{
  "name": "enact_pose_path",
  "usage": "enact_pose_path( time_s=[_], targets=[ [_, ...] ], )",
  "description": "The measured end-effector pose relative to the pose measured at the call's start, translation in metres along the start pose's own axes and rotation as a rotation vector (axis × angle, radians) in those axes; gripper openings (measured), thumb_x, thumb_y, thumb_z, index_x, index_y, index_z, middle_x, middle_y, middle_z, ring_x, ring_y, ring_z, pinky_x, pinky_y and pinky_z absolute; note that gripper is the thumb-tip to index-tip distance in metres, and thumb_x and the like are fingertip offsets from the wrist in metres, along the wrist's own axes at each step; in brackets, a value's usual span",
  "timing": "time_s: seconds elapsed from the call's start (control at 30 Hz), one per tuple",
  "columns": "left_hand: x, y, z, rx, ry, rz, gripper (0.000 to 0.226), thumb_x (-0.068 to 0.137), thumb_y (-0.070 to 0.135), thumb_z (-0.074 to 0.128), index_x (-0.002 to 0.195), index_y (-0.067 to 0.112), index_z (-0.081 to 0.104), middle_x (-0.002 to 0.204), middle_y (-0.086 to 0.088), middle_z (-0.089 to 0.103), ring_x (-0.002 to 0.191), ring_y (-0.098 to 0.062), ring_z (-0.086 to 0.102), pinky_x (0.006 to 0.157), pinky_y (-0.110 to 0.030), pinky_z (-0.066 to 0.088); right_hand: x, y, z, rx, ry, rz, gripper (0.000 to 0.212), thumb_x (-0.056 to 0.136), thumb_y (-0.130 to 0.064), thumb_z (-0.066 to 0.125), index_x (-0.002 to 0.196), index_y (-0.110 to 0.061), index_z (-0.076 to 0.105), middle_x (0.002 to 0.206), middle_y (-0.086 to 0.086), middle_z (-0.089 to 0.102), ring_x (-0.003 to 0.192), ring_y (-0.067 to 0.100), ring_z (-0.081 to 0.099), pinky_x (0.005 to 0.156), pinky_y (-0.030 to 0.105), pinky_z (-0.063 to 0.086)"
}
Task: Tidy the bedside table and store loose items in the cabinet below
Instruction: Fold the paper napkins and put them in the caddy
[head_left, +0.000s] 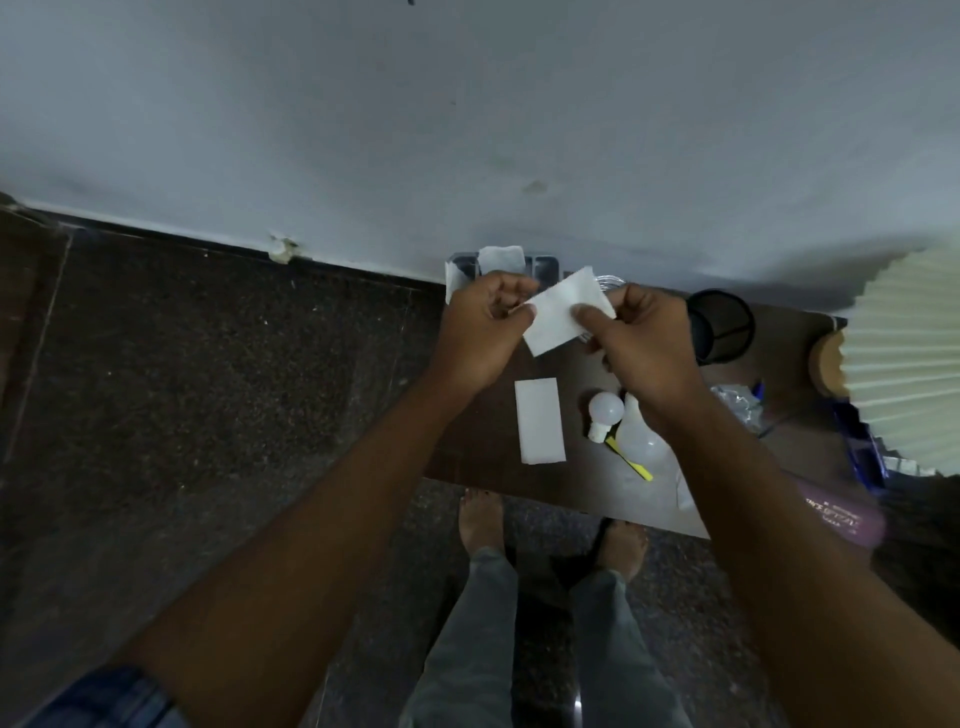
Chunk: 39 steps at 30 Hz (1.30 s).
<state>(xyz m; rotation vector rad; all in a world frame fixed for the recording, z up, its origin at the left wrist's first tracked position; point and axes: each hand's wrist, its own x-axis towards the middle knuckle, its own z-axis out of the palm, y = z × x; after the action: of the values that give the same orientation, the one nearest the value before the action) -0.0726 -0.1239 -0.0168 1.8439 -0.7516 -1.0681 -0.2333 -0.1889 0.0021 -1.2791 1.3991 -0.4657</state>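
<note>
A pale wall (467, 114) fills the upper half of the frame, meeting a dark speckled floor (208, 389) that covers the left and bottom. A brown tabletop (483, 441) runs from the centre toward the right edge, its near edge slanting down to the lower right. At the far right a pleated lampshade (904, 353) overhangs it, with a round wooden piece (826, 364) just to its left. Left of that, a black mesh cup (719, 325) stands behind the right wrist.

Both bare forearms reach up from the bottom corners to the centre. The left hand (478, 332) and right hand (644, 348) hold one white tissue (563, 314) between them above the tabletop; each grip is a narrow pinch, thumb on top, at opposite ends. The tissue's long axis runs from lower left to upper right.

Below it a folded tissue (540, 421) lies flat, long axis nearly up-down in the frame. To its right lies a small white bulb (605, 413), globe toward the top, base toward the bottom, beside a larger bulb (641, 441) partly hidden by the right wrist. A yellow strip (628, 460) slants to the lower right across it. A dark tray (543, 267) with more tissue sits against the wall above the hands. Two bare feet (480, 519) stand on the floor below the tabletop edge.
</note>
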Motion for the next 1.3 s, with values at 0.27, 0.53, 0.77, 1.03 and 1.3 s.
enact_pose_path(
  time_s=[0.27,0.53,0.77,1.03,1.3],
  targets=[
    [0.003,-0.008,0.003,-0.038,0.113,-0.084,0.020,0.092,0.009,0.069,0.111,0.013,0.074,0.103,-0.003,0.076,0.097,-0.017,0.072,0.083,-0.029,0.060,0.020,-0.008,0.000,-0.009,0.185,-0.022,0.011,0.084,-0.021,0.072,0.074,-0.019,0.066,0.076,0.002,0.074,0.071,0.024,0.073,0.055,0.026,0.049],
    [-0.008,-0.020,0.007,-0.032,0.094,-0.136,0.014,0.091,0.029,0.068,0.103,0.036,0.074,0.104,0.008,0.076,0.099,-0.015,0.073,0.090,-0.048,0.060,0.030,0.003,0.019,-0.188,0.222,-0.052,0.009,0.079,-0.027,0.068,0.081,-0.018,0.069,0.073,-0.007,0.071,0.069,0.012,0.070,0.062,0.028,0.057],
    [-0.004,-0.011,0.022,-0.092,0.028,-0.128,0.028,0.097,0.013,0.062,0.124,0.018,0.071,0.119,0.005,0.074,0.109,-0.007,0.068,0.097,-0.030,0.058,0.034,0.006,0.037,-0.309,0.298,-0.069,0.010,0.079,-0.030,0.066,0.084,-0.021,0.066,0.073,-0.014,0.064,0.068,0.001,0.063,0.055,0.021,0.047],
    [0.011,0.006,0.033,-0.128,-0.012,-0.179,0.036,0.101,0.003,0.051,0.135,0.005,0.063,0.135,-0.010,0.067,0.124,-0.020,0.063,0.109,-0.040,0.050,0.040,0.007,0.048,-0.340,0.265,-0.063,0.011,0.081,-0.033,0.068,0.085,-0.023,0.067,0.066,-0.017,0.060,0.063,0.002,0.061,0.057,0.019,0.046],
    [0.011,0.001,0.029,-0.106,-0.023,-0.190,0.036,0.101,0.003,0.047,0.133,0.007,0.065,0.128,-0.007,0.070,0.117,-0.016,0.066,0.104,-0.032,0.053,0.037,0.010,0.045,-0.346,0.189,-0.092,0.019,0.082,-0.039,0.076,0.076,-0.026,0.063,0.064,-0.014,0.061,0.060,0.000,0.059,0.056,0.018,0.044]
  ],
)
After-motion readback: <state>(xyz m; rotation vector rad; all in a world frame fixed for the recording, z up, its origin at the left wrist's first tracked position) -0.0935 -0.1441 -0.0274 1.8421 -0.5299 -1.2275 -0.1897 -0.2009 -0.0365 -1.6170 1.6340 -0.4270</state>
